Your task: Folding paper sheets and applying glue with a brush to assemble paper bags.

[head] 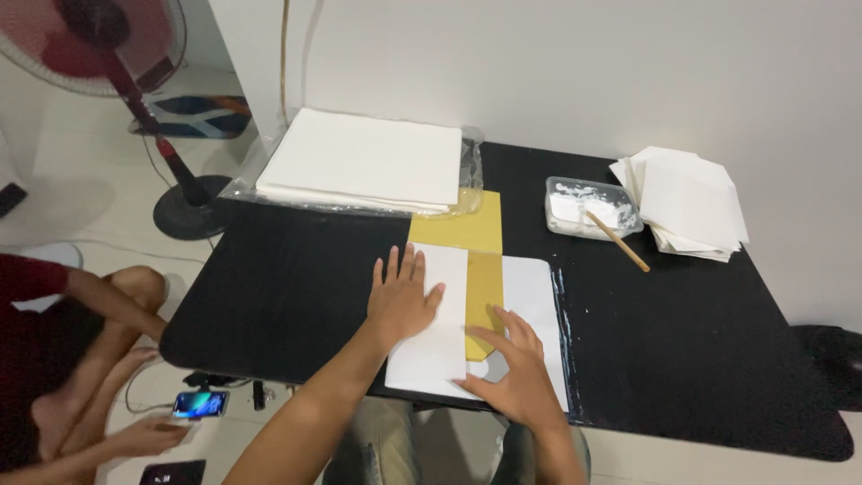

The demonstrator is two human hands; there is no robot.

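Pressing a folded white sheet flat on the black tabletop [296,287].
I am holding both hands spread: left hand [402,301] pinning the white sheet [437,346], right hand [514,377] on its near edge over the yellow board [480,269]; glue streaks to the right could smear it if it slides.

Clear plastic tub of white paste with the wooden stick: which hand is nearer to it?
Right. The right hand lies flat on the white sheet below and left of the clear plastic tub. The left hand presses the folded flap farther left.
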